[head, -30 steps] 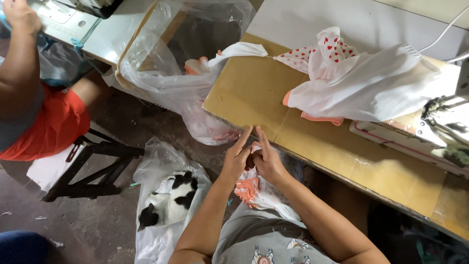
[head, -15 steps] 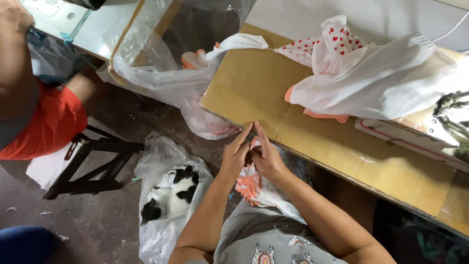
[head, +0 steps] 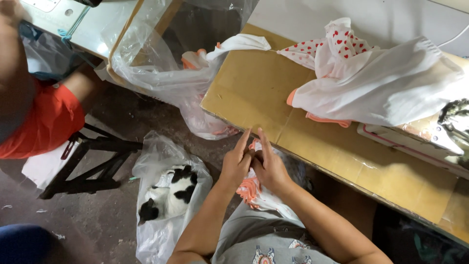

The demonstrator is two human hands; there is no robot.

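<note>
My left hand (head: 236, 164) and my right hand (head: 268, 166) meet just below the front edge of a cardboard-covered table (head: 254, 93). Both pinch a small white garment with orange trim (head: 254, 193) that hangs into my lap; the fingers hide the spot being gripped. On the table lies a pile of white cloth (head: 376, 83), part of it printed with red hearts.
A clear plastic bag of garments (head: 166, 73) hangs at the table's left end. A black-and-white cat (head: 171, 193) lies on a plastic bag on the floor. Another person in red shorts (head: 44, 122) sits on a black stool at left. A sewing machine (head: 454, 122) stands far right.
My hands stay together on the garment at the table edge. The view has shifted slightly; the other person's arm has moved further out of frame at the left.
</note>
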